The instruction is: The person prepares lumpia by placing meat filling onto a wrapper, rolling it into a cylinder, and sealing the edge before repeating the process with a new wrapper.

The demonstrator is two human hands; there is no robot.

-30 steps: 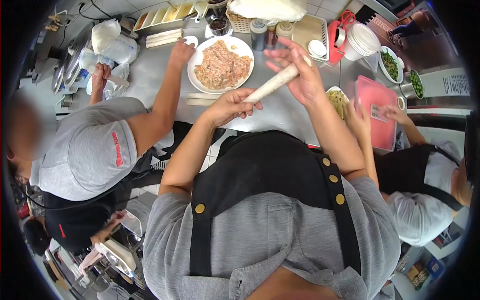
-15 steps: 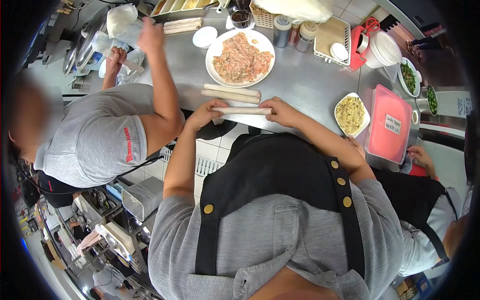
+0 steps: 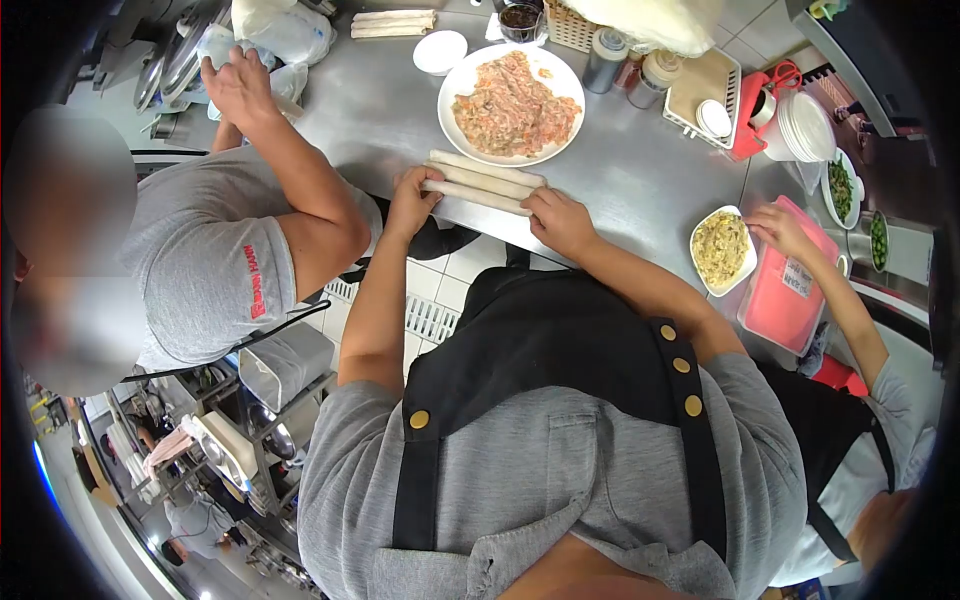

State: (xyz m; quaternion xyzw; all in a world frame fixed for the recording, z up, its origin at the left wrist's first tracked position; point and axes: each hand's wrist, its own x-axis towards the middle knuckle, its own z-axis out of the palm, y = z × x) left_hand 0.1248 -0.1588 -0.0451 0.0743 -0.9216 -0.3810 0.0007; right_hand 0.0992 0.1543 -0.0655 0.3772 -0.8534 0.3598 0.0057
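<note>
My left hand (image 3: 411, 203) and my right hand (image 3: 560, 220) pinch the two ends of a long pale spring roll (image 3: 475, 197) near the table's front edge. Just behind it lie two more spring rolls (image 3: 490, 169), side by side and parallel; the held one is close against them. Farther back is a white plate (image 3: 449, 115) of pinkish minced filling (image 3: 518, 105). My fingers partly hide the roll ends.
On the left, a co-worker's hand (image 3: 240, 85) is near plastic bags (image 3: 290, 35). At right, another person's hand (image 3: 780, 230) reaches to a bowl of yellowish food (image 3: 720, 252) beside a pink-lidded container (image 3: 790, 300). Sauce bottles (image 3: 606, 60) and more rolls (image 3: 393, 24) stand or lie behind.
My hands have brought the spring roll back against the other two. The right-hand person's hand has come to the yellowish food; the left co-worker's raised hand has moved left. The view has shifted.
</note>
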